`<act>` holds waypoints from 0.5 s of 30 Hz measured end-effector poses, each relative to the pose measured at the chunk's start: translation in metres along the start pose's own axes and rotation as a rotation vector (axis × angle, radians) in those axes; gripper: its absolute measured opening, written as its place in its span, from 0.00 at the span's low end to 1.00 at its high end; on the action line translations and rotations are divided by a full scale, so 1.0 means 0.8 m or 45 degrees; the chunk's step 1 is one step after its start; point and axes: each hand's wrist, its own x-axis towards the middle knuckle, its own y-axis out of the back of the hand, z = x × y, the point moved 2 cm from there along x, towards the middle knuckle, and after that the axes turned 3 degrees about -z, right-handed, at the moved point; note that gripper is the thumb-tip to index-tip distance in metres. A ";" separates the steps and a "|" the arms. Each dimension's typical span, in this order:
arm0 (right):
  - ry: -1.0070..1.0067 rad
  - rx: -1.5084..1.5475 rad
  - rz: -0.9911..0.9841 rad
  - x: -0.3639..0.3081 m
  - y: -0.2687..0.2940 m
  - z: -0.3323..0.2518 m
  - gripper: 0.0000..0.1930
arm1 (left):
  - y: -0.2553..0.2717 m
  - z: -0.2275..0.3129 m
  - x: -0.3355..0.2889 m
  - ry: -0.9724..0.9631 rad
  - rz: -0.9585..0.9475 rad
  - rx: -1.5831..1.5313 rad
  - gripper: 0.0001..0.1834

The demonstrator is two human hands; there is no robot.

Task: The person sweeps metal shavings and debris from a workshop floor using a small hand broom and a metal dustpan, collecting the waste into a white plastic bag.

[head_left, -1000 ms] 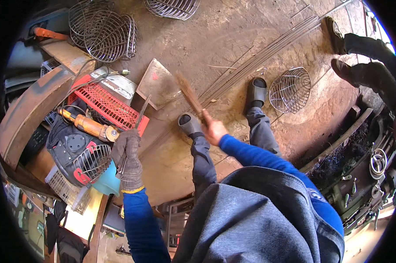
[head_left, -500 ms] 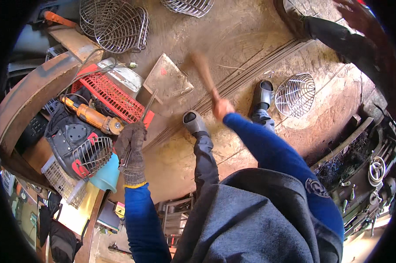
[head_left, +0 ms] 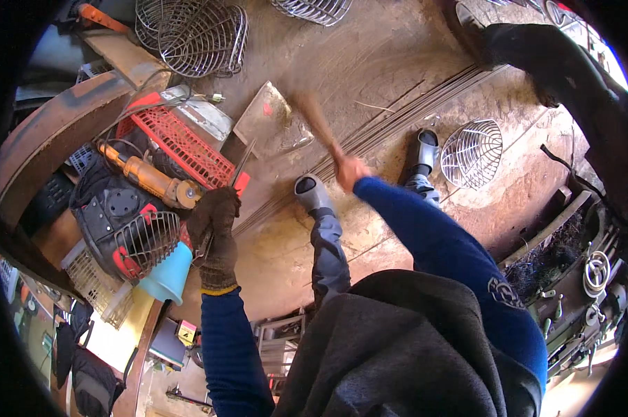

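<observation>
My left hand point(head_left: 215, 219), in a dark knitted work glove, is closed around a thin pointed metal bar point(head_left: 244, 158). Its tip reaches up past the corner of a red perforated plastic basket point(head_left: 189, 142). Bare-skinned, my right hand point(head_left: 352, 171) grips the lower end of a wooden-handled tool point(head_left: 319, 125). That tool points up and left, and its far end is smeared by motion. Beyond the bar's tip lies a dirty whitish square plate point(head_left: 268, 118). An orange power tool point(head_left: 154, 182) lies just left of the gloved hand, beside a black welding-type mask point(head_left: 116, 215).
Long thin metal rods point(head_left: 397, 115) lie across the floor near my feet. A wire basket point(head_left: 472, 154) sits right of them, more wire baskets point(head_left: 192, 35) at the far left. Another person's leg point(head_left: 536, 52) is at the upper right. A machine with a handwheel point(head_left: 596, 272) stands at right.
The wooden-handled tool stays raised in my right hand, slightly shifted left at its blurred end. My left hand with the bar has barely moved. The view has shifted slightly.
</observation>
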 end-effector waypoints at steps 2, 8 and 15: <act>0.126 0.013 -0.086 -0.040 -0.001 -0.006 0.29 | 0.007 -0.012 -0.013 0.085 0.109 -0.062 0.14; 0.284 -0.323 0.294 0.092 0.160 0.017 0.29 | 0.011 -0.009 -0.008 -0.099 0.061 0.027 0.11; 0.109 -0.322 -0.201 0.058 0.043 -0.001 0.26 | 0.017 -0.037 -0.037 0.221 0.312 -0.182 0.13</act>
